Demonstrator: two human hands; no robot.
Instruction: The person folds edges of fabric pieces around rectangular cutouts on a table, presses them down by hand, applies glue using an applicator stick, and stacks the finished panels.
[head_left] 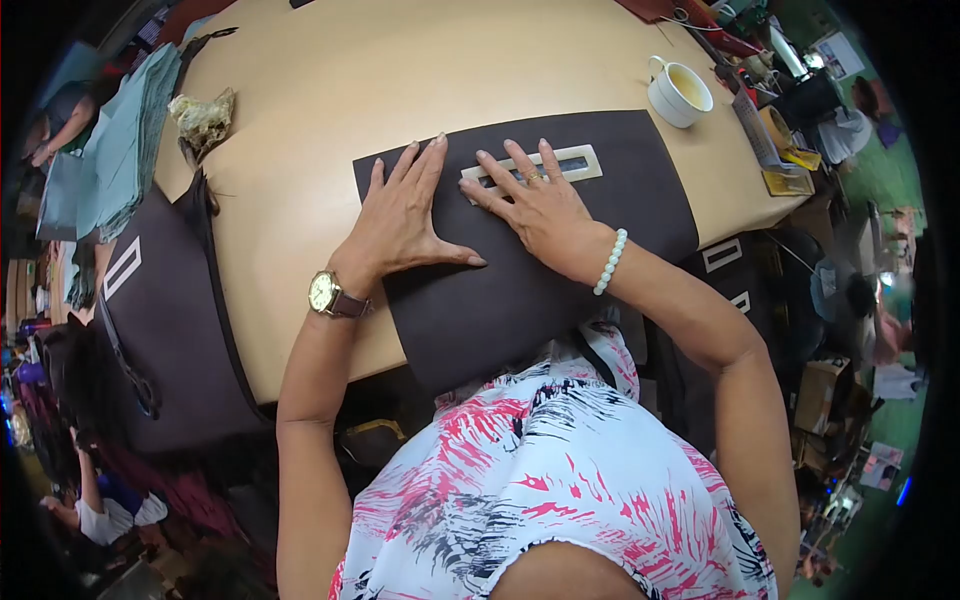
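A dark sheet of leather-like material (500, 330) lies on the table in front of me, its near edge hanging over the table's front edge toward my lap. Flat on its left part rests my left hand (400, 215), fingers spread and thumb stretched to the right. My right hand (540, 210) presses with outspread fingers on a cream rectangular frame (583, 162) near the sheet's far edge. The frame has a dark slot in its middle, and my fingers hide part of it. Neither hand grips anything.
A white cup (680, 92) with yellowish liquid stands at the right, close to the sheet. Crumpled plastic (203, 120) lies at the left. Dark panels (175, 320) with a white frame drape over the table's left edge, beside stacked grey-green sheets (130, 140). A crate (757, 135) sits far right.
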